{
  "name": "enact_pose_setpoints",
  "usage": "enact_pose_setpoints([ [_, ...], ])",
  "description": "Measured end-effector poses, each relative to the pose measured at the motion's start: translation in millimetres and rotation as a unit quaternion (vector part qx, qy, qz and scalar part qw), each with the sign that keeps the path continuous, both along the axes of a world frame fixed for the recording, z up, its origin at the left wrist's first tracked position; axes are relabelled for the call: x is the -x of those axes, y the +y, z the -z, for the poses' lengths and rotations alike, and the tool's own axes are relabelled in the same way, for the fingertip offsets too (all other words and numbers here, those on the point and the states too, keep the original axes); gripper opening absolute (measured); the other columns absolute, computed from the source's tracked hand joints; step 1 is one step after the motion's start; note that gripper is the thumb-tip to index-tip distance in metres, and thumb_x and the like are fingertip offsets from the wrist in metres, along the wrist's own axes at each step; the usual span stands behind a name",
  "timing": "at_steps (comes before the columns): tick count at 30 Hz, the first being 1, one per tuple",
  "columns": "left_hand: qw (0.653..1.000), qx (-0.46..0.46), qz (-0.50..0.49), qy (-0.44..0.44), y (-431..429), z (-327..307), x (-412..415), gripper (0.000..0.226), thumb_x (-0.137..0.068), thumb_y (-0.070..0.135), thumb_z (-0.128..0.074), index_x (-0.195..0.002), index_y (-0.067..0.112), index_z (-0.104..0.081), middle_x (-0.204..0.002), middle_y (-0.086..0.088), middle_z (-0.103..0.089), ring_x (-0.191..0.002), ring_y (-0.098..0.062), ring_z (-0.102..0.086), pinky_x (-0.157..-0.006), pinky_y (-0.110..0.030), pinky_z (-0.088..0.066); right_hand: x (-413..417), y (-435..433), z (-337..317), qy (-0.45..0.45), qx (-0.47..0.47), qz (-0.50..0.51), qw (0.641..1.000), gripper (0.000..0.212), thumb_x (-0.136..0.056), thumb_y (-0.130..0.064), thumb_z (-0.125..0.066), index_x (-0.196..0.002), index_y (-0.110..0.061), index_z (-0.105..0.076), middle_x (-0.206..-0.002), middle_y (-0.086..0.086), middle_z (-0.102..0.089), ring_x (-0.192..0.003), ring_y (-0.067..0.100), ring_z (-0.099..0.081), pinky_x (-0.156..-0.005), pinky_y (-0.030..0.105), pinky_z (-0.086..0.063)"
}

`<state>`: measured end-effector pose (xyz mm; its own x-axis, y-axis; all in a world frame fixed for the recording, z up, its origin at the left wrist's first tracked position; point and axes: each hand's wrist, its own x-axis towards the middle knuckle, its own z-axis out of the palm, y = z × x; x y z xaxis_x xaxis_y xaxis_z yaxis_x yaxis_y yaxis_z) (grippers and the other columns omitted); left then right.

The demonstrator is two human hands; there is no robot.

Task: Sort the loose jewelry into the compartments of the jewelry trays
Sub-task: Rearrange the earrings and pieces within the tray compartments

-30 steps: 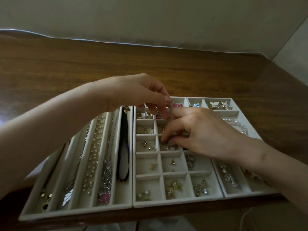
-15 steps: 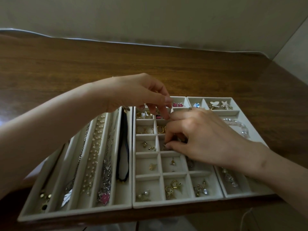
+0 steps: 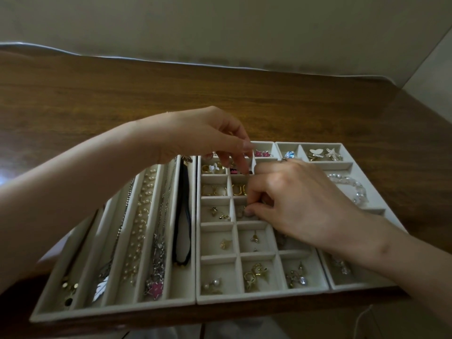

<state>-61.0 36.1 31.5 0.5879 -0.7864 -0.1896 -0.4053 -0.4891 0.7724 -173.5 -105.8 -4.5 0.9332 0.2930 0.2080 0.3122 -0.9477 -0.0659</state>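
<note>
Room to move lies over the table [image 3: 122, 94] behind the trays [image 3: 261, 296]; inside, cell walls hem my fingers. Left hand [image 3: 203, 135] still hovers over the top row, hold unclear. Right hand [image 3: 300, 204] has curled tighter and pinches a small piece [image 3: 241, 213] in the third-row middle cell, so placement looks nearly done.

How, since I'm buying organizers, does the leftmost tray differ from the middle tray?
The leftmost tray is split into long narrow lanes; the middle tray is a grid of small cells. The leftmost tray holds necklaces laid lengthwise; the middle tray holds earrings and rings. The left hand and right hand are over the middle tray; only a forearm crosses the leftmost tray. Both are pale and sit side by side on the wooden table.
</note>
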Motion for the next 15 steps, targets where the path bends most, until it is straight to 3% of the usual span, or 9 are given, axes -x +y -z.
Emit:
enact_pose_setpoints([
  [6,0.999,0.007,-0.011,-0.044,10,-7,-2,0.017,-0.085,0.031,-0.059,-0.092,0.018,-0.067,-0.081,0.008,-0.073,-0.061,0.003,-0.058,-0.058,-0.013,-0.043,1,-7,-7,0.029,-0.057,-0.006,0.998,0.007,-0.076,-0.029,-0.075,-0.075,-0.026,-0.070,-0.075,-0.016,-0.055,-0.071,0.007,-0.053,-0.065,0.025,-0.035],
  [10,0.994,-0.028,0.011,-0.101,27,3,0,0.006,-0.079,0.032,-0.065,-0.081,0.026,-0.066,-0.073,0.005,-0.067,-0.062,-0.005,-0.056,-0.063,-0.020,-0.046,1,-9,-11,0.039,-0.139,-0.034,0.989,0.008,-0.076,-0.025,-0.077,-0.081,-0.028,-0.072,-0.071,-0.015,-0.056,-0.066,0.004,-0.054,-0.060,0.030,-0.046],
  [15,0.991,-0.026,0.020,-0.130,43,14,7,0.003,-0.076,0.030,-0.068,-0.074,0.029,-0.065,-0.067,0.020,-0.059,-0.057,0.002,-0.051,-0.055,-0.011,-0.041,-3,4,-8,0.063,-0.156,-0.049,0.984,0.004,-0.077,-0.030,-0.076,-0.079,-0.028,-0.073,-0.067,-0.013,-0.054,-0.065,0.004,-0.052,-0.060,0.027,-0.042],
])
